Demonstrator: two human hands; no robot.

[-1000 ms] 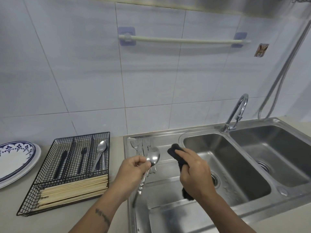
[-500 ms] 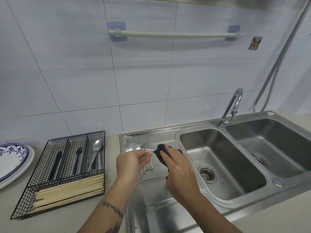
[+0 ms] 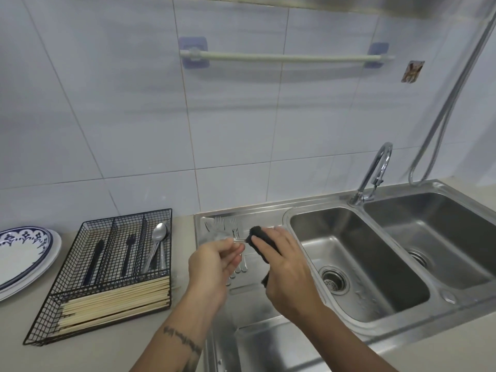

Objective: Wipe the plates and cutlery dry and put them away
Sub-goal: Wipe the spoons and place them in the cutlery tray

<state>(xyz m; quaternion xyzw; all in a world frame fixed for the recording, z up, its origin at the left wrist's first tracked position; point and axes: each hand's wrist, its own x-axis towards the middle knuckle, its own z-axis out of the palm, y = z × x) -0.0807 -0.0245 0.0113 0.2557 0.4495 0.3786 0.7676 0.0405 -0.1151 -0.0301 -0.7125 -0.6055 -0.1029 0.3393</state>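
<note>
My left hand [image 3: 214, 260] pinches the spoon [image 3: 236, 239]; my right hand [image 3: 284, 267] is closed around the black cloth [image 3: 259, 236]. The spoon's bowl appears blurred, its handle hidden inside the cloth.

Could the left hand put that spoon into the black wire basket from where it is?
Probably yes. The left hand holds the steel spoon, and the black wire basket sits open-topped just to its left with nothing between them.
</note>
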